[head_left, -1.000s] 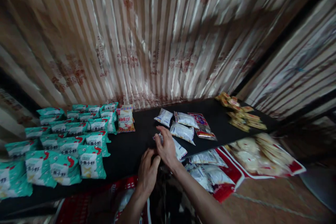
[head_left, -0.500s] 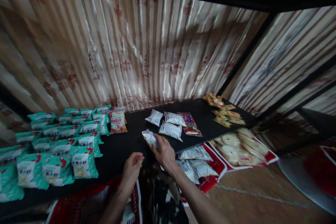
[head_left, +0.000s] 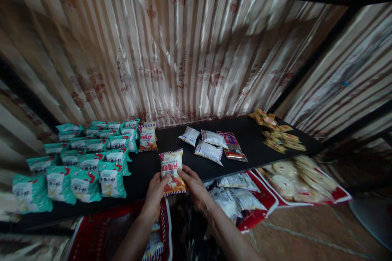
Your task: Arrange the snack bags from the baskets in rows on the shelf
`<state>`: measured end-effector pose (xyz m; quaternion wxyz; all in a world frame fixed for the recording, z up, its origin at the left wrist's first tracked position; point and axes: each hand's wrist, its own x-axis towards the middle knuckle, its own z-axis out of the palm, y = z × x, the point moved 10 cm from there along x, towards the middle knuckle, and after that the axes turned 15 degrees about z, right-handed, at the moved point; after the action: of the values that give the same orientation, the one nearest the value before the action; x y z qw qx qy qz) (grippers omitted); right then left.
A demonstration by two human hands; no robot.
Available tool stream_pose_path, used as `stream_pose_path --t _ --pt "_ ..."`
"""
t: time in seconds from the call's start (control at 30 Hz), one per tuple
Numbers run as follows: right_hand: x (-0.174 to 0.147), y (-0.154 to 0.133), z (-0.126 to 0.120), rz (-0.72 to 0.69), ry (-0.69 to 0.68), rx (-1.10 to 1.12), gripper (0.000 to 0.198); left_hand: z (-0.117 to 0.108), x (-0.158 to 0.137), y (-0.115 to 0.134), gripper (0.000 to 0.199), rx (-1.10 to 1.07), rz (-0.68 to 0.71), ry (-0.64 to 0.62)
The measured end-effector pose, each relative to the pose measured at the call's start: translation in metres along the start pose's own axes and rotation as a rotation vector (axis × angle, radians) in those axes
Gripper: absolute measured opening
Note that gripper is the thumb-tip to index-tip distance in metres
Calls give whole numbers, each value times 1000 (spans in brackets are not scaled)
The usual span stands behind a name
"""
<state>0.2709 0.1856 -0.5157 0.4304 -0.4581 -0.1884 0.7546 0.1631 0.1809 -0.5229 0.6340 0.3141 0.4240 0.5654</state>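
Note:
Between my two hands is a snack bag (head_left: 172,167) with red print and striped ends, its printed front turned up toward me. My left hand (head_left: 156,191) grips its lower left side, thumb on the front. My right hand (head_left: 192,183) closes on its right edge. Behind it on the black shelf (head_left: 171,138) stands a matching snack bag (head_left: 147,136). To the right lie several white snack bags (head_left: 208,151), back sides up, beside a dark red and blue packet (head_left: 232,146).
Rows of teal snack bags (head_left: 85,183) fill the shelf's left part. Small yellow packets (head_left: 283,136) lie at its right end. Below the front edge are a red basket (head_left: 76,232), a red bin (head_left: 274,195) of white bags and pale packaged rounds (head_left: 297,179). Striped sheeting (head_left: 196,49) hangs behind.
The snack bag has been turned so its printed front shows. My left hand has come up and taken hold of it alongside my right. The view has shifted slightly left.

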Motion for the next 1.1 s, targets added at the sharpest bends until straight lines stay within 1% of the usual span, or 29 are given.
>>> stream_pose_path --t 0.1,0.2,0.27,0.33,0.4,0.47,0.6,0.7,0.8,0.9,1.0,1.1 --pt "1 5 -1 5 17 -32 51 -14 4 3 33 41 50 88" --pt "4 12 -1 34 24 -104 54 -25 8 7 37 93 80 139" --pt "6 14 -1 37 47 -176 54 -29 10 12 41 124 117 132" --pt "8 13 5 20 41 -239 53 -29 13 17 47 142 161 96" --pt "8 10 13 -5 13 -265 53 -29 16 21 50 155 198 60" --pt "7 7 19 -21 10 -273 53 -32 17 23 51 172 221 50" --pt "15 5 21 -64 61 -328 45 -41 23 21 53 207 224 64" --pt "29 5 15 -111 141 -378 43 -51 31 20 50 261 244 67" --pt "47 2 19 -143 170 -414 42 -67 37 24 45 394 284 123" --pt "65 -6 30 -177 177 -402 41 -80 39 40 42 642 359 199" --pt "83 -16 42 -222 190 -366 41 -79 39 60 44 918 492 233" --pt "105 -20 52 -258 205 -375 41 -71 42 66 47 1032 603 210"
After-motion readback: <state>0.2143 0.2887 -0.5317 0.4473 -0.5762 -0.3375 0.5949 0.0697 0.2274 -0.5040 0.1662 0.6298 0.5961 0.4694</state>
